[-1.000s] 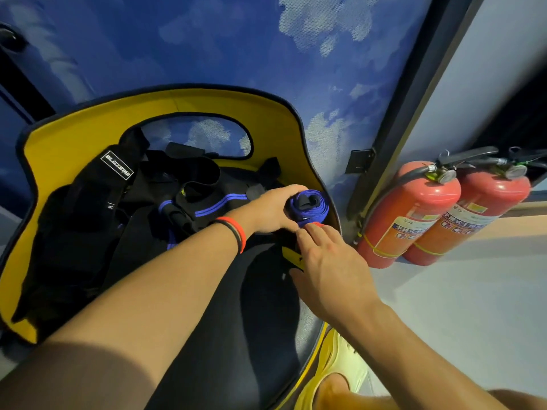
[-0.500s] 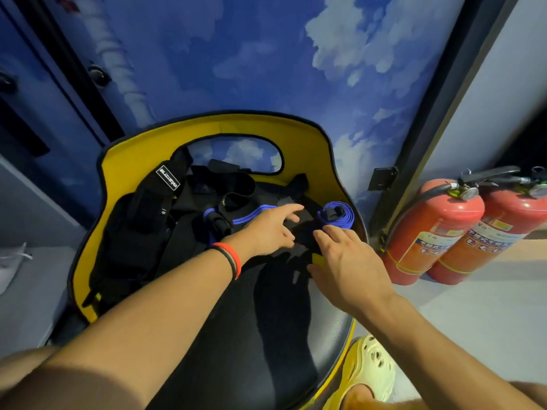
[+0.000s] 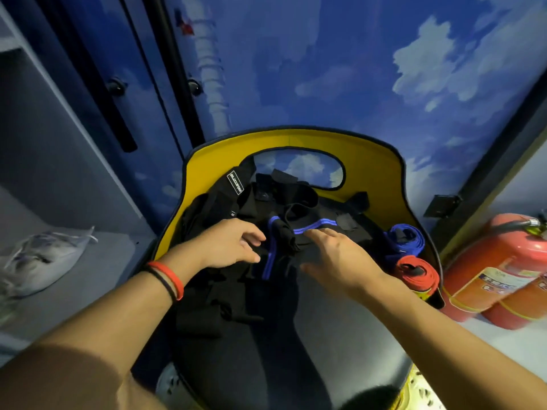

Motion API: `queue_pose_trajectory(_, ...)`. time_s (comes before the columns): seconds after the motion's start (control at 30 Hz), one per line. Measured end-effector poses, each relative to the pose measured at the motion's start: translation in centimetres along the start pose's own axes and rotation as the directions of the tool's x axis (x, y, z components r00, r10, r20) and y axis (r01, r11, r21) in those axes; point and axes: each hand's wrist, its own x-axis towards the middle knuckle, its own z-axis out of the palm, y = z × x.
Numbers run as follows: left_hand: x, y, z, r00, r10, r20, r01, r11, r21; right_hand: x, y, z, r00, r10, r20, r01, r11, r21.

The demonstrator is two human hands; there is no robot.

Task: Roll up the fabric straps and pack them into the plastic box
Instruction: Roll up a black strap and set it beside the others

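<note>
Chair (image 3: 373,167), strap (image 3: 270,255) between left hand (image 3: 231,243), right hand (image 3: 337,257)

L hand (image 3: 232,245), R hand (image 3: 340,257) over black straps (image 3: 296,208).

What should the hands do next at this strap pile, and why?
Probably grasp the loose blue-striped black strap and lift it free to roll. Both the left hand and right hand are open just over it, holding nothing, while the blue roll and red roll sit finished at the right edge of the chair.

At right you had a blue roll (image 3: 405,239) and a red roll (image 3: 416,275); mid-frame, black straps (image 3: 299,232) striped blue; chair back (image 3: 296,140) yellow.
</note>
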Motion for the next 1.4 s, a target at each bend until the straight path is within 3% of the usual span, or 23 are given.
queue_pose_trajectory(0.1,-0.5,-2.0,-0.4,0.998,-0.039,-0.050,0.037,0.999,-0.034,2.0,-1.0,0.5,1.000,0.003,0.028,-0.004,0.999,0.033)
queue_pose_trajectory(0.23,-0.6,-3.0,-0.1,0.994,-0.061,-0.096,0.072,0.991,0.109,4.7,-1.8,2.0,0.997,0.039,0.063,-0.042,0.998,0.043)
queue_pose_trajectory(0.43,0.9,-2.4,1.1,0.990,-0.072,-0.124,0.091,0.984,0.156,6.5,-2.0,4.1,0.976,0.215,0.035,-0.216,0.975,0.055)
queue_pose_trajectory(0.57,2.1,-2.8,2.2,0.984,-0.180,-0.008,0.180,0.981,0.075,7.9,-1.8,5.7,0.927,0.375,0.012,-0.365,0.894,0.259)
queue_pose_trajectory(0.67,2.1,-3.4,3.0,0.965,-0.235,0.113,0.231,0.972,0.049,8.5,-1.8,6.6,0.912,0.409,0.007,-0.385,0.854,0.350)
queue_pose_trajectory(0.93,0.8,-4.8,2.7,0.968,-0.203,0.150,0.202,0.979,0.021,8.8,0.0,6.8,0.872,0.490,-0.011,-0.437,0.788,0.435)
queue_pose_trajectory(1.0,0.3,-4.8,2.1,0.975,-0.200,0.096,0.200,0.980,0.017,8.6,0.4,6.5,0.872,0.489,0.011,-0.440,0.775,0.454)
queue_pose_trajectory(1.07,0.0,-4.5,1.1,0.982,-0.177,-0.062,0.179,0.984,0.019,8.4,0.4,6.3,0.879,0.476,0.029,-0.434,0.774,0.461)
queue_pose_trajectory(1.2,0.3,-4.7,-0.9,0.883,-0.085,-0.462,0.127,0.990,0.061,7.8,-0.8,5.7,0.900,0.434,0.036,-0.406,0.805,0.433)
queue_pose_trajectory(1.27,0.7,-5.2,-1.6,0.853,-0.105,-0.510,0.150,0.987,0.048,7.6,-1.3,5.4,0.908,0.418,-0.007,-0.382,0.837,0.392)
queue_pose_trajectory(1.4,1.2,-5.8,-2.1,0.868,-0.236,-0.437,0.211,0.972,-0.106,7.3,-2.4,4.6,0.930,0.365,-0.047,-0.316,0.857,0.407)
